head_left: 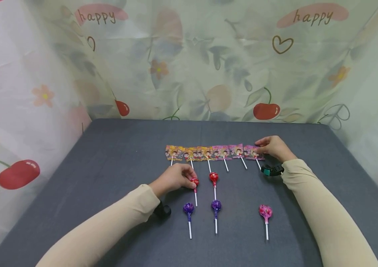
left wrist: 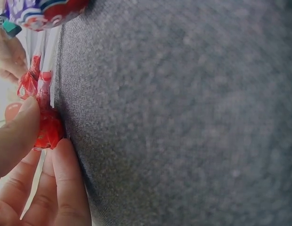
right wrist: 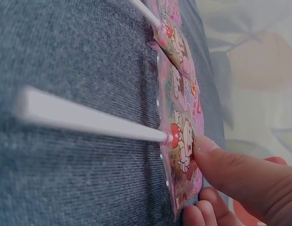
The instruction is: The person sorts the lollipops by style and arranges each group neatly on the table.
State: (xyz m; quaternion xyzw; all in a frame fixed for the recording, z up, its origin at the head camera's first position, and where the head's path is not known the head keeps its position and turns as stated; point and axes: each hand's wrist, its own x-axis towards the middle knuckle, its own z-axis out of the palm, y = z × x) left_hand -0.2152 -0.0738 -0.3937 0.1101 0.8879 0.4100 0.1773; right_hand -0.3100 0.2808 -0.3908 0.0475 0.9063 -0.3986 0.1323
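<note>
My left hand pinches a red-wrapped lollipop by its round head, between thumb and fingertips. Its white stick points toward me in the head view. Just right of it lies a second red lollipop. At the back, flat lollipops in square wrappers form a row, three yellow packets on the left and three pink on the right. My right hand grips the outer edge of the rightmost pink flat lollipop, thumb on its printed face. That one's stick slants toward the wrist.
Two purple lollipops lie nearer me, below the red ones. A round pink lollipop is at the front right. All lie on a dark grey table, with a printed curtain behind and at both sides.
</note>
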